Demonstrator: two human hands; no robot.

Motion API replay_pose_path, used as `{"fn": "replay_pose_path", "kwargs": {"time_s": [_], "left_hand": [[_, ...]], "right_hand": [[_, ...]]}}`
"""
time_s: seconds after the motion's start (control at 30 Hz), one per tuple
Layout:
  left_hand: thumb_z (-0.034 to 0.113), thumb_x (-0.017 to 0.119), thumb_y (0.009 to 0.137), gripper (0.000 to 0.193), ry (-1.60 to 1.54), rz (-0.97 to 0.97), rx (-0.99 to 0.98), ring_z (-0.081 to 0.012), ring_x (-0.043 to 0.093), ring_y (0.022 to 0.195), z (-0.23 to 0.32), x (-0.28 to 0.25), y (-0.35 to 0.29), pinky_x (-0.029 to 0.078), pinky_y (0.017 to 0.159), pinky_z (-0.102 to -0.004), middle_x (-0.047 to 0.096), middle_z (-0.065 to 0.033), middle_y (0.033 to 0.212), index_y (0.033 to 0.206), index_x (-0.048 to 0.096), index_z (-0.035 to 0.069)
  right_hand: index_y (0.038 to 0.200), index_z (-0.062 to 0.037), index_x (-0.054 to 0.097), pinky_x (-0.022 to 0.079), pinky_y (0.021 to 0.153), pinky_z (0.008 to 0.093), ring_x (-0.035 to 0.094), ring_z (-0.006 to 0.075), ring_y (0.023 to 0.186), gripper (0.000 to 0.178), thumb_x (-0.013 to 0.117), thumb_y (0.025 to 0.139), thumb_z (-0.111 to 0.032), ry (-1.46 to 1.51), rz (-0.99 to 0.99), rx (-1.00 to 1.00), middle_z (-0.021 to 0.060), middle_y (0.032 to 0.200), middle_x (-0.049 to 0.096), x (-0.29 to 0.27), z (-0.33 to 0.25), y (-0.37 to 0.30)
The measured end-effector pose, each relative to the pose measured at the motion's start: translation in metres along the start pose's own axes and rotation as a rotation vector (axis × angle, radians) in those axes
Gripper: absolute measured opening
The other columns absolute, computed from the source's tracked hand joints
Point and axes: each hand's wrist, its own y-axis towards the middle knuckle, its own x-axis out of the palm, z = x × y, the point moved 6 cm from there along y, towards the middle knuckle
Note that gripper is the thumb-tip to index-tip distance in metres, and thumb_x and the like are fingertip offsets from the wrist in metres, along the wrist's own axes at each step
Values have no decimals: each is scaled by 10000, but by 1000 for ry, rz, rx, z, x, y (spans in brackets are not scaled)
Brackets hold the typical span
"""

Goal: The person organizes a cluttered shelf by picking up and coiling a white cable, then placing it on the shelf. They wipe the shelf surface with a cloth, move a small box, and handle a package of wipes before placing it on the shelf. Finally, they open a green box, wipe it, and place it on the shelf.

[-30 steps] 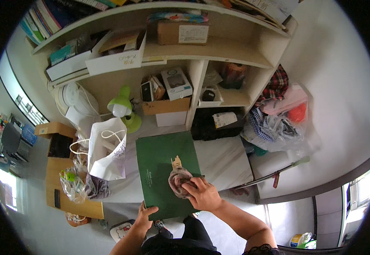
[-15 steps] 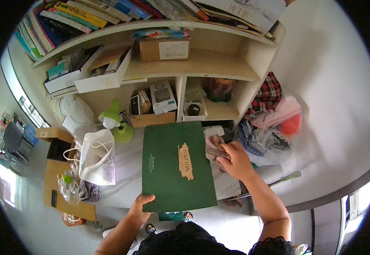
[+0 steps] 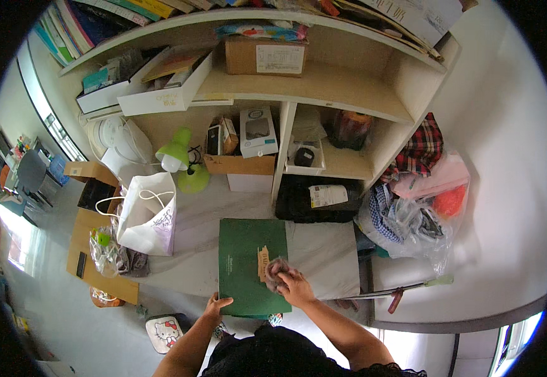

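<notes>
A flat, dark green box (image 3: 248,267) with a gold patch lies at the near side of the marbled tabletop, in front of me. My left hand (image 3: 215,306) grips its lower left edge, thumb on top and fingers hidden below. My right hand (image 3: 297,288) is closed on a crumpled, greyish-pink cloth (image 3: 278,274), which rests against the box's face beside the gold patch. Another green edge shows just beneath the box's near end; I cannot tell whether it is part of it.
Left stand a white paper bag (image 3: 149,217) and a green lamp (image 3: 176,154). Behind are shelves (image 3: 342,97) with boxes and books. A black package (image 3: 292,198) lies under them. Right are a bulging plastic bag (image 3: 412,232) and a long-handled rod (image 3: 405,289) by the table's edge.
The green box has gone from held up close to me down to the tabletop. My right hand has moved the cloth from beside its right edge onto its face.
</notes>
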Motion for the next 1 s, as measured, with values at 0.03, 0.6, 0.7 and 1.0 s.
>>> {"fn": "replay_pose_path", "kwargs": {"time_s": [0.03,0.6,0.7,1.0], "left_hand": [[227,756,671,571,-84,96,-43,-241,570,967,17,16,-10,420,856,-349,611,-107,1021,1137,527,-11],[204,664,774,501,1171,339,1519,-410,398,1209,349,250,-97,324,1009,-481,471,-195,1265,1215,508,23],[193,610,818,465,1239,279,1805,-408,374,1242,422,324,-102,309,1024,-493,444,-188,1308,1228,498,6],[235,582,852,371,1336,-129,1912,-378,426,1178,515,423,-30,352,996,-499,534,-158,1165,1139,549,3]], "right_hand": [[1155,-84,542,460,838,435,538,354,1000,417,643,772,-215,138,-66,88,184,1099,536,-3,9,1],[1103,-30,580,368,951,416,482,352,1111,378,619,793,-242,-259,866,-92,155,1182,539,-488,25,207],[1178,-110,575,381,978,407,485,356,1158,405,619,806,-266,-206,578,206,132,1270,513,-468,78,255],[1116,-115,610,401,970,379,503,297,1141,390,578,755,30,-55,416,-345,99,1182,567,-408,-41,249]]}}
